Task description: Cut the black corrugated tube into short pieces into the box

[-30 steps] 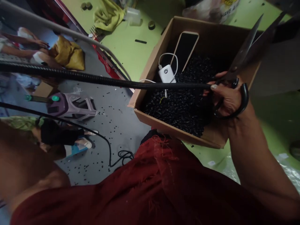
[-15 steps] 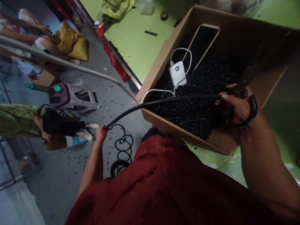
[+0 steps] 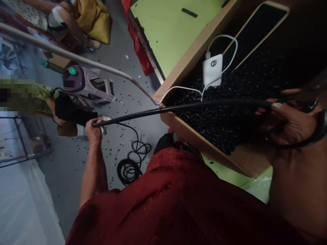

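Note:
A long black ribbed tube (image 3: 189, 106) is stretched between my two hands, over the near left edge of a cardboard box (image 3: 184, 131). My left hand (image 3: 93, 131) is closed round the tube, out over the floor on the left. Above the box, my right hand (image 3: 293, 119) pinches the tube's other stretch between thumb and finger. A black curved loop (image 3: 322, 131), which looks like a scissors handle, passes round that same hand; the blades are lost in shadow. Small black cut pieces (image 3: 219, 119) fill the box beneath the tube.
A white power bank (image 3: 212, 69) with a white cable and a phone-like slab (image 3: 258, 34) lie in the box. The box stands on a green table (image 3: 168, 37). Coiled black tubing (image 3: 129, 172) lies on the floor. A purple stool (image 3: 88, 85) and a seated person (image 3: 68, 105) are left.
My left hand has moved left and upward with the tube, which now runs straighter. My right hand sits farther right in view, still gripping. The camera view has shifted as well.

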Motion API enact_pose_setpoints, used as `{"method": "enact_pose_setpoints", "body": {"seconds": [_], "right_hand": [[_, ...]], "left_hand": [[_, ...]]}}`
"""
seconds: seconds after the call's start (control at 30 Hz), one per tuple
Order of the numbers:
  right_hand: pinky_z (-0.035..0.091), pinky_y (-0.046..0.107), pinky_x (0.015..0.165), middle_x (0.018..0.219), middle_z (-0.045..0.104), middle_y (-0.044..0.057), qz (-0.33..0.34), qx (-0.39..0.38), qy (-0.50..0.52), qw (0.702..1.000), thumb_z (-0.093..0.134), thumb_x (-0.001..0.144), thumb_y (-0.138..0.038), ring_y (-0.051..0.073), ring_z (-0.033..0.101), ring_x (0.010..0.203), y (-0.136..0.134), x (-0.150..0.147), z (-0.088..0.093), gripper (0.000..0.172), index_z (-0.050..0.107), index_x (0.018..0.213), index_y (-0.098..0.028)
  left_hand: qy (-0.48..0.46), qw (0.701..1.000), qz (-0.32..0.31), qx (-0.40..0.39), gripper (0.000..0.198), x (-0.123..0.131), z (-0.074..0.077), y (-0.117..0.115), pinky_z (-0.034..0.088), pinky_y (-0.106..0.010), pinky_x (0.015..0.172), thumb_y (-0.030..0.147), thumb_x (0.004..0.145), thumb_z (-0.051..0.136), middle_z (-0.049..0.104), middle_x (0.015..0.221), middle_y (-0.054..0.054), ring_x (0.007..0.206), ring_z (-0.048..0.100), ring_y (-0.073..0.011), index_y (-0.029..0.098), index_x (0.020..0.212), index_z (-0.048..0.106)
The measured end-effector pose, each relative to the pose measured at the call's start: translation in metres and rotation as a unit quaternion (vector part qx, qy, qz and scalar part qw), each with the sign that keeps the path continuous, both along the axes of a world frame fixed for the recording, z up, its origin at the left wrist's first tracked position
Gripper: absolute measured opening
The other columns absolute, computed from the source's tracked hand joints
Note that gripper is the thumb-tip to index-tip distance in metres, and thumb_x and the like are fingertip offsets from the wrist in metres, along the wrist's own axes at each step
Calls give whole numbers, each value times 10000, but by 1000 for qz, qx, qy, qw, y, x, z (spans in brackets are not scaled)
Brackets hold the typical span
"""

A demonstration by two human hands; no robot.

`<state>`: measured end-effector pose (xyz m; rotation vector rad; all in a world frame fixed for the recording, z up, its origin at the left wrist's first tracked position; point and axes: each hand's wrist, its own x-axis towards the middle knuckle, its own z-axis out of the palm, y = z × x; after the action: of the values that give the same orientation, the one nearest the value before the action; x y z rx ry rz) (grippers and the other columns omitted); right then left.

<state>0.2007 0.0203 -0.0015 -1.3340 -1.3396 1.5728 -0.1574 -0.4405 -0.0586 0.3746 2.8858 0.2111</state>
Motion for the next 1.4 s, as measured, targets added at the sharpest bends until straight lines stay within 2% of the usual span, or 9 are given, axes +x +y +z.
{"method": "enact_pose_setpoints", "body": {"seconds": [0.13,0.37,0.47,0.53,0.67,0.77,0.93,1.17,1.4], "right_hand": [[323,274,409,694,607,17,79,21,1,997,819,451,-254,174,568,538,-5,5,4,399,613,792,-269],[436,273,507,743,643,-13,141,41,56,988,741,563,-177,129,592,566,-5,16,-10,413,580,937,-245],[456,265,568,787,640,-21,175,29,61,982,722,636,-199,110,602,601,-4,18,-17,406,545,1000,-236],[464,267,591,801,630,-23,195,15,69,978,708,664,-212,106,604,608,-4,18,-18,384,536,1006,-230],[484,272,614,791,602,-49,201,3,78,976,701,661,-228,98,584,604,-6,17,-16,374,520,987,-237],[490,285,649,799,599,-47,226,28,67,971,689,683,-245,105,583,635,-9,20,-9,368,511,1005,-238],[458,285,654,840,602,-27,252,96,16,963,667,738,-298,120,570,679,-9,22,4,358,508,1051,-230],[458,286,664,855,607,-8,237,154,-14,959,631,780,-354,129,559,704,-1,9,17,337,503,1063,-224],[491,351,784,945,618,27,72,179,-76,978,565,838,-433,162,603,805,-7,11,2,371,472,1139,-236]], "left_hand": [[87,994,56,-25,409,24,16,-28,347,-302,945,340,932,335,562,1178,-78,1127,485,-204,61,1146,543],[-182,965,-42,-183,331,108,-4,-20,420,-363,915,70,711,520,681,1074,-167,1079,591,-293,64,1015,651],[-254,946,-105,-172,302,138,6,31,481,-337,829,84,763,482,723,969,-148,943,662,-263,85,987,684],[-300,931,-174,-114,273,160,35,78,479,-259,854,204,852,484,724,1042,-68,967,661,-188,165,1031,685],[-348,836,-358,226,300,202,114,176,501,-255,810,316,932,426,725,954,-52,883,661,-150,199,1013,690],[-203,820,-409,345,296,216,137,245,477,-303,910,297,936,427,704,1050,-66,977,631,-155,193,1093,655],[-302,794,-452,270,376,203,108,328,474,-358,927,347,931,412,665,1125,-118,1009,620,-185,120,1159,607],[-577,685,-395,204,222,191,100,370,447,-212,553,305,897,462,593,747,-15,549,534,-63,127,869,592],[-528,705,-392,264,228,175,89,400,295,-207,466,362,843,533,545,696,8,509,383,-57,152,842,622]]}}
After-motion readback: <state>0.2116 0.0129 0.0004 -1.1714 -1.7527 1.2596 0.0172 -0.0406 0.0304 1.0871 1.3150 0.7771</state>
